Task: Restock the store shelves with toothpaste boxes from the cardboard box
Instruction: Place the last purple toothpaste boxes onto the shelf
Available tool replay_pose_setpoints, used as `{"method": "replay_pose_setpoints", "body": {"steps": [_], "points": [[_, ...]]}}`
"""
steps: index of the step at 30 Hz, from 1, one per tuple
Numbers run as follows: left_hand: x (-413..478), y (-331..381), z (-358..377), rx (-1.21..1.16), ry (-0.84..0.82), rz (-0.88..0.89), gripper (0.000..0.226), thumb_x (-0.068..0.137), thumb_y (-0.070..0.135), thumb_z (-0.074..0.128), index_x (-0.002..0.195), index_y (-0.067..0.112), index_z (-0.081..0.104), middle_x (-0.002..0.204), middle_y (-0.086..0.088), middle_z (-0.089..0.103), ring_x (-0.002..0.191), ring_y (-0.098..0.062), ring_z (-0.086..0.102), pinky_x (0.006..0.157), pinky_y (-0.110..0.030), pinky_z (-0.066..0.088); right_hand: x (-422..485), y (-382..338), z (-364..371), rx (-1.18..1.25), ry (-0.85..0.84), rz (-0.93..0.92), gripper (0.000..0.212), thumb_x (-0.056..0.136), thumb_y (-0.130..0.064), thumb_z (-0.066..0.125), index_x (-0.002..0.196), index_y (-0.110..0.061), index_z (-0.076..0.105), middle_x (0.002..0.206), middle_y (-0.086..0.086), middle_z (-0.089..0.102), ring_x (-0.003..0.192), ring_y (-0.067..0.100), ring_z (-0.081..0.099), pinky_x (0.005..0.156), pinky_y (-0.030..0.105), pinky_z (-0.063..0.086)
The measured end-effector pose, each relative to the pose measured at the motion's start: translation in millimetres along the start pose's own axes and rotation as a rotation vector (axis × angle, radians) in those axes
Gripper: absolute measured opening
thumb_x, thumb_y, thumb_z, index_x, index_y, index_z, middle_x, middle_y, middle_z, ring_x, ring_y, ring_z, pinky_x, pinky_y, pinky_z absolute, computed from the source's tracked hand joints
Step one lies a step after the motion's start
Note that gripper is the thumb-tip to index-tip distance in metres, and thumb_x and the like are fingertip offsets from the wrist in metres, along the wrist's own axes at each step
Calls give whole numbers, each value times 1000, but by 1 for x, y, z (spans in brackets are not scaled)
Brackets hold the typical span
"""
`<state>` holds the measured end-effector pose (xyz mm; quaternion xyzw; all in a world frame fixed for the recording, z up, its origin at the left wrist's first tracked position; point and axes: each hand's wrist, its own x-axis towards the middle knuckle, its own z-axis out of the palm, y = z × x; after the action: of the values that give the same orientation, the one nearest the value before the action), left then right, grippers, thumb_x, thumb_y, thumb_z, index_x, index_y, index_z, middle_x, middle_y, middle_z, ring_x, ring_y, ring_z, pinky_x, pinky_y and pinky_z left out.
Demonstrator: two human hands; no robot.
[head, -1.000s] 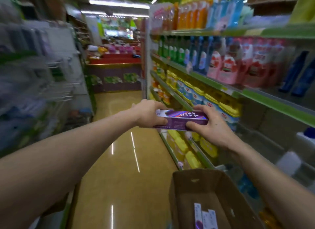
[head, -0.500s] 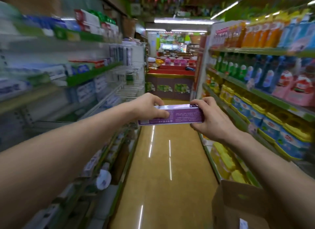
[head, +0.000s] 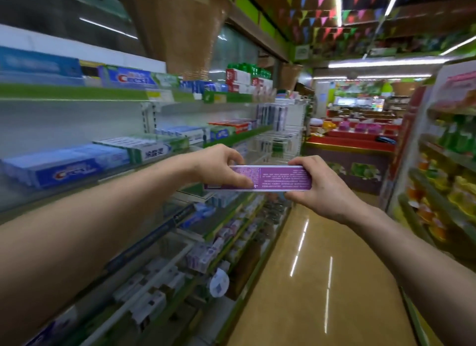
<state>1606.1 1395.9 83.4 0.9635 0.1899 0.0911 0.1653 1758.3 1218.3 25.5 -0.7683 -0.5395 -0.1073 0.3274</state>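
Left hand (head: 213, 169); right hand (head: 322, 186); both curled, outstretched

The purple toothpaste box (head: 268, 178) is now turned so its fine-print side is shown, and is brought before the left shelves (head: 77, 92); the cardboard box is left out of view.

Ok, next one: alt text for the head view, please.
A left hand and right hand grip the two ends of a purple toothpaste box, held level in a shop aisle. Toothpaste shelves run along the left.
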Motion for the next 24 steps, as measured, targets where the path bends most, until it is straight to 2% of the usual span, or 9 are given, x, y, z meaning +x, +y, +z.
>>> {"method": "replay_pose_setpoints", "body": {"steps": [2,4,6,11,16,20,24], "points": [[-7,-2,3,247,68,4,50,75,54,71,114,29,54,104,7,59,92,-14,58,78,-31,49,10,-3,4,25,2,-54,57,78,-34,75,126,-27,46,112,-10,45,96,2,50,84,21,45],[-17,-5,5,479,185,10,46,73,59,66,107,32,50,99,8,57,91,-16,56,73,-33,42,20,-12,13,67,-11,-89,59,78,-32,75,129,-24,47,114,-7,46,97,4,50,86,24,45],[-27,-9,4,571,252,-13,47,74,59,64,109,32,49,96,8,53,88,-15,53,71,-32,36,28,-21,22,89,-25,-134,60,78,-31,75,131,-23,46,118,-4,46,102,8,50,91,29,45],[-61,-30,-8,601,263,-157,55,76,61,62,120,30,49,103,6,55,91,-17,54,69,-31,38,46,-51,47,147,-78,-260,61,78,-32,74,131,-24,45,116,-6,44,105,11,50,94,30,44],[-101,-52,-30,641,309,-285,48,77,57,62,115,30,51,100,5,55,93,-19,56,68,-31,39,67,-92,72,236,-118,-370,60,79,-34,74,131,-25,44,117,-7,43,103,8,49,93,31,45],[-130,-75,-46,668,327,-382,47,75,56,63,112,30,53,92,7,52,86,-18,53,65,-29,36,80,-125,99,318,-143,-443,58,79,-33,74,129,-26,45,113,-7,44,98,8,50,89,31,46],[-151,-99,-58,713,330,-446,47,77,60,59,112,29,52,95,4,53,80,-18,49,67,-31,35,87,-156,121,423,-158,-469,55,77,-31,75,124,-29,48,110,-9,45,94,4,51,84,25,45]]}}
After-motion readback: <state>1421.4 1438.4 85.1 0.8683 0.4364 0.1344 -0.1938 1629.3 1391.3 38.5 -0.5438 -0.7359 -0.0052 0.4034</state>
